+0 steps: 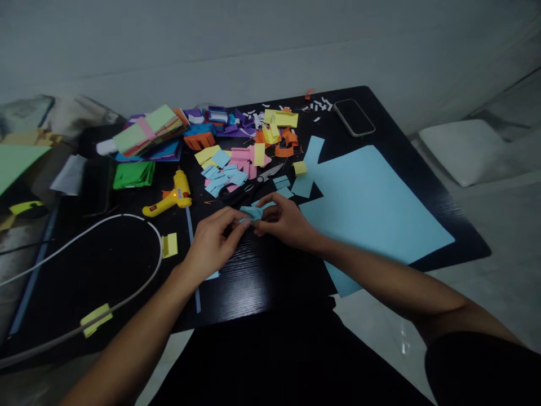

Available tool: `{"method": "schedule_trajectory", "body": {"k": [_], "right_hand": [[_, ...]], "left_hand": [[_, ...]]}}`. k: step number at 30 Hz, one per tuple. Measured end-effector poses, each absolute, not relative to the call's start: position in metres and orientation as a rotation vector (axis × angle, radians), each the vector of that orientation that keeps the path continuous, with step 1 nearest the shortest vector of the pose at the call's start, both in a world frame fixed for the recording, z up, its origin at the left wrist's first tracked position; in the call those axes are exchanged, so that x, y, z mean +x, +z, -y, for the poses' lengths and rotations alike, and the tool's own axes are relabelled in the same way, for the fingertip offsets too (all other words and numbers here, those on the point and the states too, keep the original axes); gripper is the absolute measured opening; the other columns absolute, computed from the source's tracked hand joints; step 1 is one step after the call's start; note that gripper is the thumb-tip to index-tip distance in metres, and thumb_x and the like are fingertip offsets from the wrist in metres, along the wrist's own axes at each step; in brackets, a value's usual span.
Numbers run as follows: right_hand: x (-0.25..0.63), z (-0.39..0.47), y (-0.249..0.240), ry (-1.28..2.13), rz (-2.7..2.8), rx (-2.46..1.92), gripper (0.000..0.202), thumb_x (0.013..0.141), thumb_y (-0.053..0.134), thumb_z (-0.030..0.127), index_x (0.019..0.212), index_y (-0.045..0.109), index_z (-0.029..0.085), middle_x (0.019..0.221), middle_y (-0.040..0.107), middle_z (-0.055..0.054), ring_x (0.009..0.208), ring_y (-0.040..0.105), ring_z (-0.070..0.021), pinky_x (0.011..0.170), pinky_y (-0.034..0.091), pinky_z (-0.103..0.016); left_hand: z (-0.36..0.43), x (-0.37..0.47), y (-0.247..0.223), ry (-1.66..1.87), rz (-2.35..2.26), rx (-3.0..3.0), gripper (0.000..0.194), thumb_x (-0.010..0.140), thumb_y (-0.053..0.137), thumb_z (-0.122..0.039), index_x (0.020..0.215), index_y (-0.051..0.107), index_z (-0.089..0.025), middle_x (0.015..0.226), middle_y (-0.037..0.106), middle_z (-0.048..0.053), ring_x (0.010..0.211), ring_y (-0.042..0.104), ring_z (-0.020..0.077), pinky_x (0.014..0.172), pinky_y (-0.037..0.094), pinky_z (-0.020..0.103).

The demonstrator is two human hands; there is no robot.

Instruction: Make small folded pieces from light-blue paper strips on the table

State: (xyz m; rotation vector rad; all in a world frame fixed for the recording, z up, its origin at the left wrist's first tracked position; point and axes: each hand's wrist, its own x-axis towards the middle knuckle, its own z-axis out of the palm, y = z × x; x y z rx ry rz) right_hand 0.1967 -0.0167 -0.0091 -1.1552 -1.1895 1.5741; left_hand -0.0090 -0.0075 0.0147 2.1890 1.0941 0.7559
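Both hands meet above the middle of the black table, pinching a small folded piece of light blue paper (252, 212). My left hand (215, 237) has its thumb and fingers closed on the piece's left side. On the right side, my right hand (285, 221) grips the same piece, its fingers curled. Just beyond them lie black-handled scissors (264, 176) and a pile of cut light blue pieces (224, 177). Large light blue sheets (376, 203) spread to the right, partly under my right forearm.
A yellow glue gun (171, 195) lies left on the black table (270, 282), near a white cable (158, 270) looping over yellow paper. Stacked coloured papers (147, 132), purple, orange and white scraps line the back. A phone (355, 117) is at back right; a stool (462, 149) stands beyond.
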Motion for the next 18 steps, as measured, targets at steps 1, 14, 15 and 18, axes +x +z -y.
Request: {"method": "schedule_trajectory", "body": {"k": [1,14,15,18], "right_hand": [[0.1966,0.0168,-0.0092,1.570,1.193,-1.160,0.037,0.075,0.078,0.015,0.104,0.055,0.020,0.069,0.070,0.006,0.066,0.075,-0.0147,0.069,0.060,-0.028],[0.1980,0.0139,-0.0099,1.694,1.063,-1.092,0.031,0.078,0.078,0.014,0.103,0.060,0.018,0.072,0.076,0.000,0.070,0.078,-0.0180,0.080,0.068,-0.036],[0.1985,0.0135,-0.0098,1.716,1.046,-1.081,0.030,0.079,0.077,0.013,0.103,0.060,0.018,0.073,0.076,-0.001,0.071,0.078,-0.0181,0.082,0.068,-0.037],[0.2000,0.0126,-0.0094,1.762,1.009,-1.068,0.029,0.080,0.076,0.011,0.104,0.062,0.017,0.075,0.077,-0.002,0.075,0.079,-0.0182,0.086,0.068,-0.037]], "left_hand": [[0.0077,-0.0085,0.0152,0.757,-1.087,2.201,0.013,0.101,0.061,-0.025,0.099,0.072,-0.019,0.086,0.069,0.002,0.077,0.063,0.0150,0.067,0.047,0.026],[0.0082,-0.0082,0.0104,0.843,-0.898,2.384,0.014,0.100,0.061,-0.015,0.111,0.069,-0.019,0.102,0.066,0.006,0.093,0.067,0.0168,0.082,0.056,0.030],[0.0080,-0.0092,0.0097,0.838,-0.894,2.402,0.016,0.100,0.061,-0.014,0.113,0.069,-0.019,0.104,0.066,0.006,0.095,0.067,0.0169,0.082,0.056,0.030],[0.0076,-0.0117,0.0096,0.810,-0.878,2.444,0.018,0.101,0.059,-0.013,0.113,0.069,-0.020,0.108,0.067,0.007,0.098,0.067,0.0175,0.085,0.057,0.031]]}}
